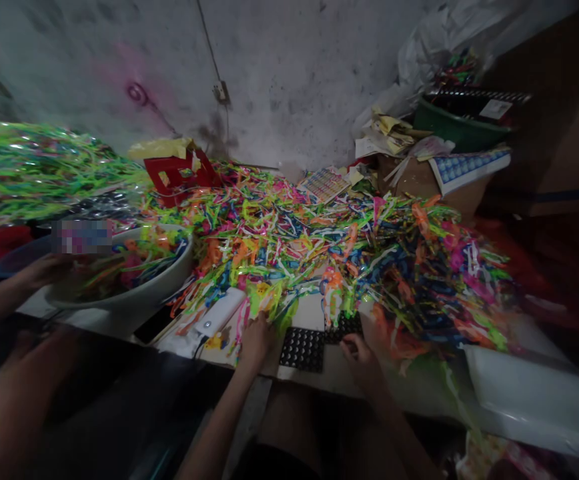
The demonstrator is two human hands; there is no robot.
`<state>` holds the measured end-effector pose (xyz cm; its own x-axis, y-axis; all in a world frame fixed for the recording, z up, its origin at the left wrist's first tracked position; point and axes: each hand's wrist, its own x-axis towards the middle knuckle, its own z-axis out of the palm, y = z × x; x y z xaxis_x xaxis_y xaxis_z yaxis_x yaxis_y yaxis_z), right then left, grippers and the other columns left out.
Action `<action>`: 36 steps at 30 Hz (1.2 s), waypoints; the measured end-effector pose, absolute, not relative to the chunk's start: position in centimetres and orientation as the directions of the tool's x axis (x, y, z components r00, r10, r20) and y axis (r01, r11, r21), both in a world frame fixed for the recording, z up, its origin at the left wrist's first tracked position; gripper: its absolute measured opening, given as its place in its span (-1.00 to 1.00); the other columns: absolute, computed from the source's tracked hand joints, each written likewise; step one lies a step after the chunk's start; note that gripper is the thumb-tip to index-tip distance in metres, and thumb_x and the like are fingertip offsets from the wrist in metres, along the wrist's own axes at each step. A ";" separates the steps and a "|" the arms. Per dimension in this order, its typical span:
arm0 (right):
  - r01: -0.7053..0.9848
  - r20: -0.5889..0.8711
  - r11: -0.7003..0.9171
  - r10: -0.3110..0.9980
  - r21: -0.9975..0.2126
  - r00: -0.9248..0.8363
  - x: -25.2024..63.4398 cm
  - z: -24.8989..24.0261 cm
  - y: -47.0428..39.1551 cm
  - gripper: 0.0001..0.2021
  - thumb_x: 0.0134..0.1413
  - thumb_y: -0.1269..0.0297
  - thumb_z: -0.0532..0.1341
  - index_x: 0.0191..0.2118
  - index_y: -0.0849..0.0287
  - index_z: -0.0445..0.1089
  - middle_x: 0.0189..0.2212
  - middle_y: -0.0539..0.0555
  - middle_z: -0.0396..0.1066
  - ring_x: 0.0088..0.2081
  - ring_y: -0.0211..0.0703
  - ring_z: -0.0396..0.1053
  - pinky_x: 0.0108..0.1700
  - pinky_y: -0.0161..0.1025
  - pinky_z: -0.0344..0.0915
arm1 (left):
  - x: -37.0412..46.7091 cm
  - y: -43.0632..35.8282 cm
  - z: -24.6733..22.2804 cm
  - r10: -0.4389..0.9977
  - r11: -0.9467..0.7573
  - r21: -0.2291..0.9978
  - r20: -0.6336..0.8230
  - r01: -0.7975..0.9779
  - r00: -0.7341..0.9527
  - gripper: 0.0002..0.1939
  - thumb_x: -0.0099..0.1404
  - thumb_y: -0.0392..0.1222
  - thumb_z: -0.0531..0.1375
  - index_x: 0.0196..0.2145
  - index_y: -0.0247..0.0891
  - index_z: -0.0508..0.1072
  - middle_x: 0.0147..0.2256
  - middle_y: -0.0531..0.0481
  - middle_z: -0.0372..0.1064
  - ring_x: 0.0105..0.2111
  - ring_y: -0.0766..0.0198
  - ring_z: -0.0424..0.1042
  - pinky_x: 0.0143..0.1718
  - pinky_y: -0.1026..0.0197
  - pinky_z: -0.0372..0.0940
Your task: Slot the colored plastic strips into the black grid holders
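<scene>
The left hand (pixel 257 337) reaches in at the near edge of the pile, its fingertips down at a clump of glossy yellow-green plastic strips (pixel 265 300); whether the fingers are closed on any of them I cannot tell. The right hand (pixel 360 357) is curled, thumb and fingers drawn near each other at the near right corner of a black plastic panel with rows of round cells (pixel 343 324); I cannot tell whether it grips anything. Between the hands, a second black studded panel (pixel 302 349) lies flat, just beside the first. A bright orange-and-green plastic piece (pixel 332 293) rests at the far edge of the first panel. To the left of the left hand sit a white oblong plastic device (pixel 219 312) and a dark flat rectangular object (pixel 154 324). Beyond, a wide heap of multicoloured plastic strips (pixel 289 227) covers the pale tabletop (pixel 282 379). Farther left, another person's hand (pixel 52 270) is at the rim of a large whitish bowl (pixel 164 283) of similar strips, and a red cut-out plastic stand (pixel 182 177) rises behind it. A green plastic basin (pixel 462 127) stands at the far right.
</scene>
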<state>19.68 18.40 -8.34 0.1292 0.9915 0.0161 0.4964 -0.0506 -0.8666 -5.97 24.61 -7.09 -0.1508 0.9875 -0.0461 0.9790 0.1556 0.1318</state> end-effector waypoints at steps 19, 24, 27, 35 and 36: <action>0.525 -0.012 -0.039 0.998 -0.850 0.054 18.7 -8.5 17.2 -0.80 0.11 0.18 0.05 -0.30 0.12 0.36 -0.32 0.07 0.46 -0.39 -0.16 0.43 -0.31 -0.24 0.31 | -5.9 25.5 -5.7 0.980 0.184 0.143 -0.103 0.972 -0.170 -0.75 0.28 -0.22 0.00 -0.25 -0.36 0.43 -0.28 -0.24 0.50 -0.21 0.05 0.47 -0.32 0.20 0.22; 0.500 -0.066 -0.013 0.994 -0.866 -0.089 17.1 -6.4 16.3 -0.80 0.11 0.18 0.08 -0.24 0.12 0.38 -0.35 0.05 0.48 -0.32 -0.14 0.43 -0.27 -0.25 0.29 | -6.4 23.6 -3.1 0.976 0.216 0.201 -0.058 0.955 -0.209 -0.69 0.36 -0.14 -0.08 -0.09 -0.33 0.33 -0.26 -0.20 0.50 -0.24 0.08 0.48 -0.34 0.21 0.21; 0.427 -0.056 0.045 0.973 -0.903 -0.222 15.2 -3.8 15.8 -0.78 0.11 0.14 0.11 -0.19 0.11 0.38 -0.35 0.03 0.48 -0.30 -0.15 0.42 -0.25 -0.28 0.28 | -5.5 21.4 -1.4 0.982 0.161 0.323 0.040 0.933 -0.183 -0.69 0.35 -0.14 -0.07 -0.03 -0.32 0.26 -0.26 -0.17 0.49 -0.27 0.09 0.48 -0.34 0.21 0.23; 0.271 0.031 0.026 0.999 -0.962 0.013 11.9 0.7 15.7 -0.70 0.08 0.00 0.14 -0.21 0.13 0.28 -0.48 -0.03 0.39 -0.44 -0.22 0.35 -0.38 -0.34 0.24 | 0.6 16.2 -0.3 0.993 -0.121 0.433 0.047 0.893 0.111 -0.61 0.25 -0.35 -0.04 0.03 -0.23 0.27 -0.10 -0.13 0.43 -0.10 0.12 0.42 -0.17 0.18 0.29; 0.270 0.036 0.020 0.998 -0.963 0.056 12.1 0.6 15.8 -0.71 0.09 -0.01 0.13 -0.26 0.13 0.27 -0.49 -0.03 0.38 -0.43 -0.21 0.36 -0.37 -0.33 0.24 | 1.2 16.0 -0.4 0.989 -0.147 0.426 0.042 0.893 0.143 -0.60 0.24 -0.37 -0.04 0.02 -0.23 0.28 -0.08 -0.14 0.41 -0.09 0.12 0.41 -0.17 0.18 0.29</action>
